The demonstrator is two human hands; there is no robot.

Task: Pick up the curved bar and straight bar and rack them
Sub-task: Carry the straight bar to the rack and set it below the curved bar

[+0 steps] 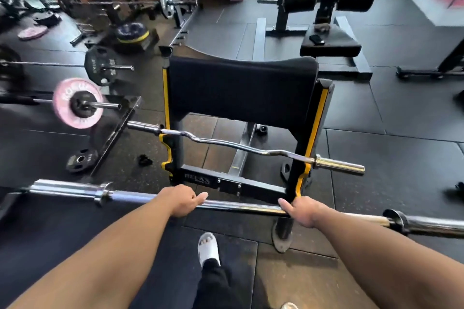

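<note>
— Held the long straight chrome bar (241,206) overhand, left hand (182,200) and right hand (305,211) both clenched round the shaft, thumbs laid along it. Carried level in front of the black-and-yellow preacher-curl bench (241,93).

— And the wavy chrome curl bar (233,144)?

— Already seated in the upper yellow-lined hooks (167,139), ends overhanging either side.

— Risks, then?

— Could have clipped the racked bar on the way in, knocking it off its hooks (lower slots sat just beneath). Narrow grip on a long shaft: might have tipped, swinging a sleeve toward the pink weight plate (77,103) at left.

— Feet?

— Open white slide sandal (208,248) right below; bad place for a dropped bar.
</note>
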